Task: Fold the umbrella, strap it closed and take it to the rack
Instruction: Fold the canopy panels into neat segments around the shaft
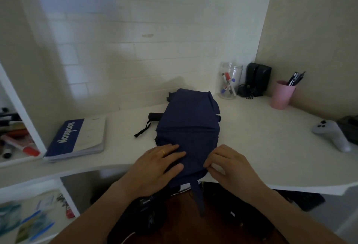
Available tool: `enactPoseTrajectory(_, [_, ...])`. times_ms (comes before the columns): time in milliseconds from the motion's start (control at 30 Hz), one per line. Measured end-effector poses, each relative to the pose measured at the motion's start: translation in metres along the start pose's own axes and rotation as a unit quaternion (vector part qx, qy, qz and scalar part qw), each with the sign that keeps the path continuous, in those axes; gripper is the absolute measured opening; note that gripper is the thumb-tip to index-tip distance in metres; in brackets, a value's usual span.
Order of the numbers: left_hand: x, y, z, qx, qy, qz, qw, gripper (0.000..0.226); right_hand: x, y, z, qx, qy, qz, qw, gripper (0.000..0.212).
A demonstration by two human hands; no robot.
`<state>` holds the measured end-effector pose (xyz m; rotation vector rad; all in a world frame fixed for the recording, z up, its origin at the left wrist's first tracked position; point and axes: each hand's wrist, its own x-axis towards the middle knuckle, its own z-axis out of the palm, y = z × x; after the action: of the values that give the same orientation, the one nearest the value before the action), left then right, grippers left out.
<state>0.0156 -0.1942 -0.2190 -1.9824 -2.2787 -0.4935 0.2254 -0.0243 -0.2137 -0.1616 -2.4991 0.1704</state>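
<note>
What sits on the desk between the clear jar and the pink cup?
In the head view, black speakers stand between the clear jar and the pink cup.

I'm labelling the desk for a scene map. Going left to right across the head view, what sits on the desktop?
notebook → umbrella (left hand flat on it, right hand pinching its edge) → clear jar of markers → black speakers → pink pen cup → grey controller

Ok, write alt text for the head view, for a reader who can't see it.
Two hands work a navy umbrella lying on a white desk: the left hand presses flat on the fabric, the right hand pinches its edge. A notebook lies left; a pink pen cup stands right.
</note>
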Motion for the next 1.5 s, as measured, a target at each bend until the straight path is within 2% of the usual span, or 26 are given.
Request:
enactPoseTrajectory(100, [-0.012, -0.012, 0.007, 0.036, -0.003, 0.019, 0.999, 0.067, 0.0, 0.004, -0.007, 0.054, -0.021, 0.016, 0.998, 0.004])
enactPoseTrajectory(167, [-0.013, -0.012, 0.006, 0.036, 0.001, 0.019, 0.999, 0.069, 0.011, 0.004, -0.011, 0.078, 0.021, 0.036, 0.996, 0.013])
enactPoseTrajectory(233, [-0.005, -0.008, 0.001, 0.016, 0.024, 0.006, 1.0, 0.061, 0.03, 0.005, -0.011, 0.071, 0.048, 0.042, 0.995, 0.021])
enactPoseTrajectory(300, [0.005, -0.003, -0.005, 0.007, 0.059, 0.006, 0.998, 0.051, 0.046, 0.005, -0.003, 0.038, -0.043, 0.043, 0.997, 0.037])
enactPoseTrajectory(400, [0.019, -0.005, -0.003, 0.011, 0.086, 0.031, 0.996, 0.044, 0.046, 0.014, 0.021, -0.03, -0.232, 0.042, 0.971, 0.06])
enactPoseTrajectory(467, [0.025, -0.011, 0.002, 0.008, 0.038, 0.031, 0.999, 0.035, 0.041, 0.019, 0.029, -0.04, -0.291, 0.06, 0.954, 0.07])
enactPoseTrajectory(533, [0.026, -0.017, 0.006, -0.022, -0.028, -0.008, 0.999, 0.039, 0.042, 0.021, 0.029, -0.027, -0.314, 0.077, 0.946, 0.077])
enactPoseTrajectory(600, [0.031, -0.021, 0.006, -0.03, -0.054, -0.019, 0.998, 0.053, 0.046, 0.024, 0.028, -0.027, -0.327, 0.08, 0.941, 0.073])
enactPoseTrajectory(767, [0.058, -0.032, 0.0, 0.026, -0.11, -0.011, 0.994, 0.071, 0.066, 0.038, 0.03, -0.027, -0.331, 0.102, 0.938, 0.064])
enactPoseTrajectory(867, [0.059, -0.038, 0.005, 0.043, -0.137, -0.005, 0.99, 0.069, 0.076, 0.039, 0.025, -0.015, -0.354, 0.11, 0.929, 0.064])
enactPoseTrajectory(900, [0.057, -0.039, 0.007, 0.047, -0.132, -0.004, 0.99, 0.068, 0.081, 0.038, 0.02, -0.001, -0.327, 0.116, 0.938, 0.062])
enactPoseTrajectory(933, [0.056, -0.039, 0.008, 0.049, -0.124, -0.002, 0.991, 0.068, 0.087, 0.036, 0.012, 0.014, -0.256, 0.119, 0.959, 0.056])
enactPoseTrajectory(1000, [0.054, -0.039, 0.01, 0.046, -0.1, 0.006, 0.994, 0.067, 0.107, 0.033, -0.007, 0.001, -0.028, 0.108, 0.994, 0.041])
enactPoseTrajectory(1033, [0.053, -0.038, 0.01, 0.044, -0.09, 0.009, 0.995, 0.067, 0.119, 0.033, -0.014, -0.019, 0.068, 0.112, 0.991, 0.037])
enactPoseTrajectory(1067, [0.053, -0.039, 0.01, 0.045, -0.082, 0.011, 0.996, 0.068, 0.131, 0.035, -0.021, -0.039, 0.123, 0.126, 0.984, 0.04])
enactPoseTrajectory(1100, [0.052, -0.039, 0.01, 0.049, -0.073, 0.014, 0.996, 0.069, 0.143, 0.038, -0.026, -0.054, 0.131, 0.148, 0.979, 0.048])
enactPoseTrajectory(1167, [0.049, -0.04, 0.012, 0.056, -0.033, 0.026, 0.998, 0.069, 0.163, 0.045, -0.029, -0.047, 0.054, 0.191, 0.979, 0.067])
enactPoseTrajectory(1233, [0.046, -0.041, 0.013, 0.058, 0.023, 0.046, 0.997, 0.066, 0.174, 0.053, -0.027, -0.025, -0.025, 0.215, 0.976, 0.075])
enactPoseTrajectory(1267, [0.044, -0.04, 0.013, 0.054, 0.051, 0.059, 0.996, 0.063, 0.177, 0.057, -0.026, -0.029, -0.043, 0.217, 0.975, 0.072])
enactPoseTrajectory(1333, [0.041, -0.038, 0.011, 0.04, 0.099, 0.083, 0.991, 0.059, 0.18, 0.061, -0.026, -0.035, -0.034, 0.202, 0.978, 0.052])
enactPoseTrajectory(1433, [0.037, -0.035, 0.008, 0.015, 0.136, 0.088, 0.987, 0.053, 0.174, 0.055, -0.034, 0.046, 0.043, 0.196, 0.979, 0.021])
enactPoseTrajectory(1500, [0.037, -0.032, 0.006, -0.031, 0.164, 0.056, 0.984, 0.046, 0.168, 0.048, -0.041, 0.111, 0.09, 0.185, 0.972, 0.012])
